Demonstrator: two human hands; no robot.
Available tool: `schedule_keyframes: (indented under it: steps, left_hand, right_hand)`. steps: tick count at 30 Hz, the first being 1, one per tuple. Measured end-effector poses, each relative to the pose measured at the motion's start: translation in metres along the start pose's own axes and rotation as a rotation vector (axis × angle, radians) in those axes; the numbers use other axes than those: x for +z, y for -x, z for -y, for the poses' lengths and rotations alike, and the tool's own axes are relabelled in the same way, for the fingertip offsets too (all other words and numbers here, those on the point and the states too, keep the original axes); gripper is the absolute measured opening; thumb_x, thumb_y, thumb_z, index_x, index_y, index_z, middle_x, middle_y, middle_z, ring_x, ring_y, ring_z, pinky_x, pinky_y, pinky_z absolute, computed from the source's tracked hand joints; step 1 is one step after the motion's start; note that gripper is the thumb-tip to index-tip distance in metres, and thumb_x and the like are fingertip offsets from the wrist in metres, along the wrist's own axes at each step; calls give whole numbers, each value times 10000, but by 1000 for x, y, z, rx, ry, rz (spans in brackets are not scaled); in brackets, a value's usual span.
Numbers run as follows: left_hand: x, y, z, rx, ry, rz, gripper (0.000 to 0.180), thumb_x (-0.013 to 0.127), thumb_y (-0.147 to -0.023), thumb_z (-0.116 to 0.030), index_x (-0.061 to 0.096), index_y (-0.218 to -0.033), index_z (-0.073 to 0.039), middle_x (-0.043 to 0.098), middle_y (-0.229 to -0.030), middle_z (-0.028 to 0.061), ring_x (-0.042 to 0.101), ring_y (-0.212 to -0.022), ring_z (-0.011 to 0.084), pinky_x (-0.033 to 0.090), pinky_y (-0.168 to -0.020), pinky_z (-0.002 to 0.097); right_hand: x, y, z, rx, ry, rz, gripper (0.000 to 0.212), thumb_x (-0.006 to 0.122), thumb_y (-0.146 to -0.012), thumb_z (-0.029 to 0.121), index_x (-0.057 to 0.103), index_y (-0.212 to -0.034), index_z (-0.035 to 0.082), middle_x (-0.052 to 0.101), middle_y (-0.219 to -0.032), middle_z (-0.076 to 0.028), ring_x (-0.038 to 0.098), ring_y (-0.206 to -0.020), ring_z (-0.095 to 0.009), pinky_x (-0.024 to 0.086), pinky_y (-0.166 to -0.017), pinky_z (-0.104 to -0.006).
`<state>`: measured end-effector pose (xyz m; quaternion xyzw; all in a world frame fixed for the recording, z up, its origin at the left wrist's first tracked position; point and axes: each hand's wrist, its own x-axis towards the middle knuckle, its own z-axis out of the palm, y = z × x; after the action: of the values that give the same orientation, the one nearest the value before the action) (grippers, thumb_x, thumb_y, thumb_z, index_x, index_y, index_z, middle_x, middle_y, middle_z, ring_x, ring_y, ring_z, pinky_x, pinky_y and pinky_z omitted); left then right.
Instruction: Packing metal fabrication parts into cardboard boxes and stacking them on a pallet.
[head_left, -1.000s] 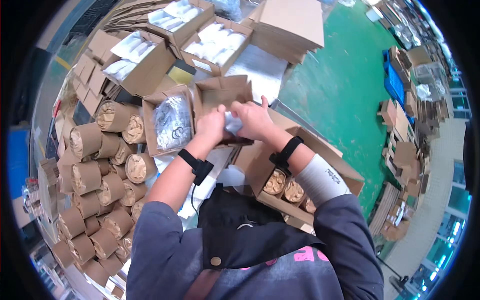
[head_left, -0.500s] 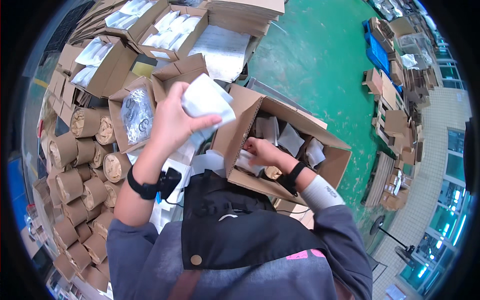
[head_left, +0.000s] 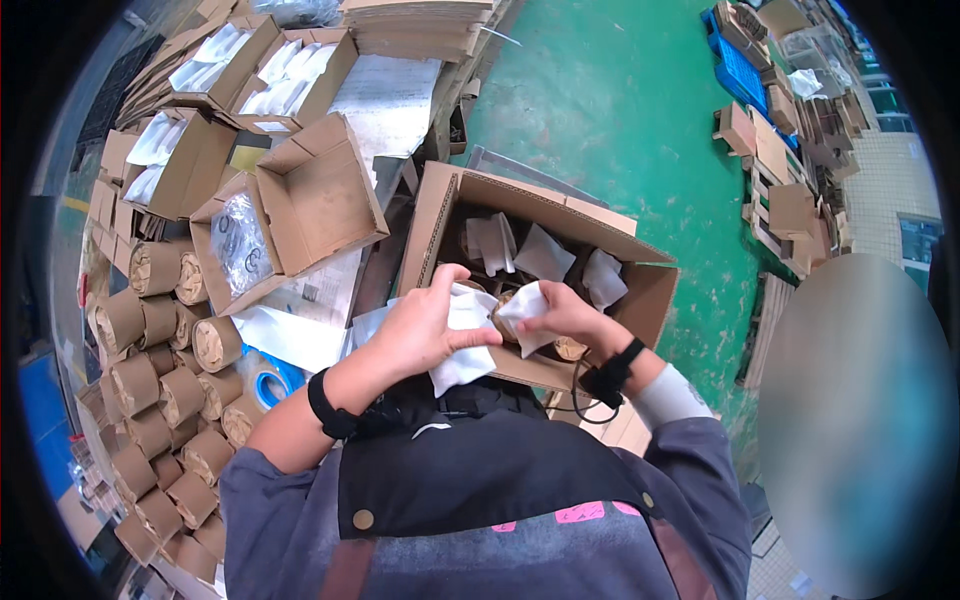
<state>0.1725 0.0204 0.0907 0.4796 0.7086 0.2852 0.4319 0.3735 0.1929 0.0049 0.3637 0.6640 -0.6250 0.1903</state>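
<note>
Both hands are over the near side of an open cardboard carton (head_left: 655,305). My left hand (head_left: 412,332) is closed on a white packet (head_left: 464,355), its thumb across the front and the packet's lower end hanging over the carton's near left rim. Just beside it, my right hand (head_left: 572,312) pinches another white packet (head_left: 524,318) by its upper edge. Deeper in the carton stand several more white packets (head_left: 545,254). A brown paper-wrapped roll (head_left: 570,348) shows below my right hand. The hands and packets hide the carton's near left corner.
On the left lies a smaller open carton (head_left: 325,195) with a clear plastic bag (head_left: 240,245). Cartons of white packets (head_left: 290,78) stand behind it. Brown paper-wrapped rolls (head_left: 150,380) are stacked at left, beside a blue tape roll (head_left: 272,386). A grey blur (head_left: 860,420) covers the right.
My left hand has come down and right with its white packet, from above the carton's left flap to its near rim. My right hand has lifted a white packet out of the carton's inside.
</note>
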Motion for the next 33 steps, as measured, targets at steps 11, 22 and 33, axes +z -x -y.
schedule_keyframes:
  steps: [11, 22, 33]
  left_hand:
    - [30, -42, -21, -16, 617, -27, 695, 366, -968, -576, 289, -1386, -26, 552, -1153, 176, 554, -1118, 265, 532, -787, 403]
    - [-74, 30, 124, -158, -537, -535, 382, 658, -831, -159, 563, -1170, -12, 589, -1141, 218, 595, -1021, 377, 505, -814, 447]
    - [-105, 83, 68, -77, -212, -946, 217, 561, -844, -94, 570, -1061, -103, 615, -1023, 141, 617, -928, 359, 514, -751, 445]
  right_hand:
    - [-19, 76, 67, -258, -86, 104, 682, 815, -732, 252, 479, -1248, -41, 612, -1095, -110, 590, -1004, -179, 472, -882, -306]
    - [-41, 33, -60, 245, 833, -10, 671, 767, -717, 220, 452, -1240, -57, 637, -995, -232, 657, -883, -356, 540, -752, -394]
    - [-29, 14, -69, 222, 1140, -67, 494, 655, -789, 469, 681, -941, 0, 675, -952, -236, 654, -919, -382, 520, -803, -466]
